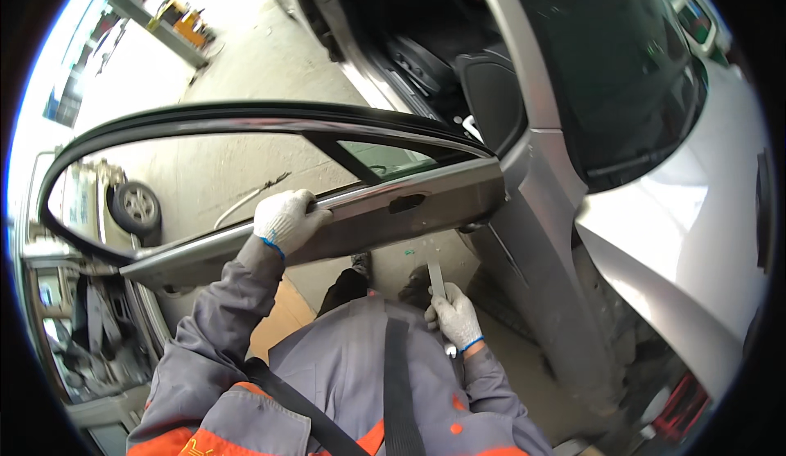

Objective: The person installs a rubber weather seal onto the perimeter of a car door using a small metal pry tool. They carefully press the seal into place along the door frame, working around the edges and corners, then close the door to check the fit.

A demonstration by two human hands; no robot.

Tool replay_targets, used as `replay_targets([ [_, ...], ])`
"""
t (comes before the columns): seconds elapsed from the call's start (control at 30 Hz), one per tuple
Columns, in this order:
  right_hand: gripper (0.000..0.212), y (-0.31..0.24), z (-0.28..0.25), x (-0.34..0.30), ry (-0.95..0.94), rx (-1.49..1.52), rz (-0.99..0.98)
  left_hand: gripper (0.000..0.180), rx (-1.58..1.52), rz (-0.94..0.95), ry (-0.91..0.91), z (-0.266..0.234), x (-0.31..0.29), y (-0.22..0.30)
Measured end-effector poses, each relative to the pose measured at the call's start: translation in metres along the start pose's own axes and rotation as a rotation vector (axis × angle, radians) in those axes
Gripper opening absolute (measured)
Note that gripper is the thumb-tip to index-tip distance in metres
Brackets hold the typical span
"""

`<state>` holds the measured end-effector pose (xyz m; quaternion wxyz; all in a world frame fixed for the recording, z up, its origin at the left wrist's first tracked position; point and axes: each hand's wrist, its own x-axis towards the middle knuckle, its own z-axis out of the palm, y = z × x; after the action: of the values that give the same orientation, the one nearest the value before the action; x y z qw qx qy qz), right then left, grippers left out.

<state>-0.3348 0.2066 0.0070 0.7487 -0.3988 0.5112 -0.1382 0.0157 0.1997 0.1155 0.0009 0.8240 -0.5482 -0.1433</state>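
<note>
Both hands wear white knit gloves. The left hand (pixel 286 220) is curled over the window sill of the car door (pixel 368 231), which stands across the person's front — its right end is beside the front fender (pixel 532 251) of a silver car. The right hand (pixel 454 317) is closed around a flat metal bar (pixel 436 272), held below the door and pointing away from the body. Beyond the door's window, 1 wheel (pixel 137 208) sits on the floor (pixel 237 161).
</note>
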Motion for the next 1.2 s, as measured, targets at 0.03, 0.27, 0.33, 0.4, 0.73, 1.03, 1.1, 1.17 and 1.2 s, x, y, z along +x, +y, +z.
replay_targets([
  [0.03,0.022,-0.001,-0.002,0.002,-0.01,-0.055,0.003,0.042,0.023,-0.029,-0.003,-0.001,-0.003,-0.006],
  [0.27,0.03,-0.003,-0.004,0.016,-0.053,-0.508,-0.066,0.033,-0.06,0.066,0.103,0.011,-0.018,-0.04],
  [0.33,0.027,-0.007,-0.004,0.016,-0.089,-0.604,-0.053,0.029,-0.068,0.07,0.092,0.007,-0.015,-0.041],
  [0.4,0.026,-0.018,0.001,0.012,-0.133,-0.617,0.043,0.032,-0.083,0.056,0.083,0.009,-0.013,-0.044],
  [0.73,0.033,-0.055,0.031,0.032,-0.322,-1.009,-0.046,0.041,-0.137,0.128,0.42,0.034,-0.015,-0.046],
  [1.03,0.035,-0.077,0.045,0.049,-0.327,-1.095,-0.21,0.046,-0.057,0.218,0.635,0.045,-0.007,-0.046],
  [1.1,0.036,-0.083,0.063,0.049,-0.348,-1.07,-0.277,0.044,-0.056,0.181,0.543,0.04,-0.012,-0.05],
  [1.17,0.031,-0.071,0.078,0.054,-0.388,-1.0,-0.426,0.046,-0.111,0.122,0.393,0.027,-0.015,-0.052],
  [1.2,0.03,-0.061,0.085,0.058,-0.361,-0.961,-0.494,0.046,-0.119,0.124,0.369,0.027,-0.015,-0.055],
])
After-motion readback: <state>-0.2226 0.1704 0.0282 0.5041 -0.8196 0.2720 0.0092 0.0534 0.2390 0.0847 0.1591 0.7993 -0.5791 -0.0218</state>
